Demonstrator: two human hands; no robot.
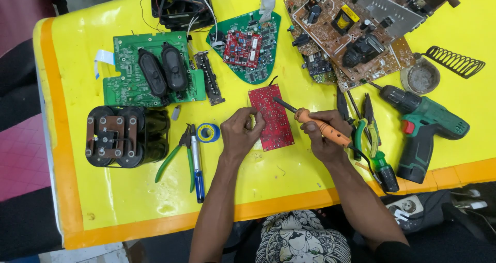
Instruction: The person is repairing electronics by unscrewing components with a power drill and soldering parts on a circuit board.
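Overhead, the yellow table [129, 190] with its orange edge fills the view, a pink floor showing at nine o'clock. Circuit boards crowd the far side: a green board with two black speakers [150, 69] at ten o'clock, a rounded green board [248, 46] at twelve, a brown board [351, 30] at one. A black transformer block [124, 136] sits at nine o'clock, with green-handled pliers [178, 159] and a blue tape roll [207, 133] just beside it. A green cordless drill [423, 128] lies at three o'clock (a coiled wire stand [454, 60] above it). At the centre lies the small red circuit board [271, 117]. The left hand [240, 134] reaches in from six o'clock, fingers curled, pinching the board's left edge. The right hand [323, 136] is closed around the orange soldering iron [315, 122], its dark tip angled toward eleven o'clock onto the red board.
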